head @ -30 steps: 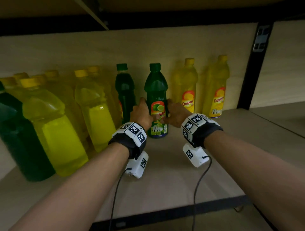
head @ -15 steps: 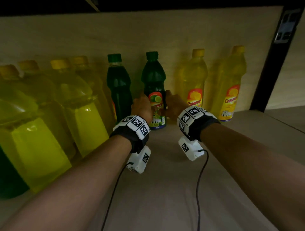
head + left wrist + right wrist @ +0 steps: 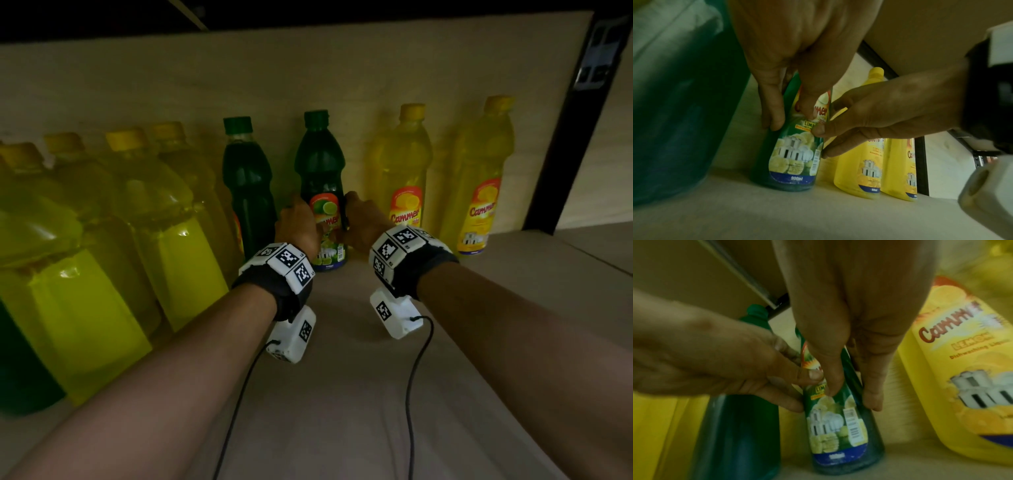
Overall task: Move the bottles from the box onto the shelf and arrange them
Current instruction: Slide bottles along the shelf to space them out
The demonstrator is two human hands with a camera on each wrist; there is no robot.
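Observation:
A green lime dish-soap bottle (image 3: 321, 171) stands upright on the wooden shelf (image 3: 342, 394), near the back wall. My left hand (image 3: 297, 224) grips its left side and my right hand (image 3: 363, 219) grips its right side, at label height. In the left wrist view my left fingers (image 3: 772, 110) curl round the bottle (image 3: 791, 162), with the thumb on its label. In the right wrist view my right fingers (image 3: 871, 386) wrap the bottle (image 3: 838, 426) and the thumb presses its front. A second green bottle (image 3: 248, 185) stands just left of it.
Two yellow lemon bottles (image 3: 399, 171) (image 3: 479, 178) stand to the right along the back wall. Several large yellow jugs (image 3: 164, 222) crowd the left side, with a large green jug (image 3: 20, 370) at the near left. A black upright post (image 3: 565, 137) bounds the shelf on the right.
The green bottle has slid back toward the wall, closer to the row. Both hands kept their hold on it. The head view has come nearer and lower.

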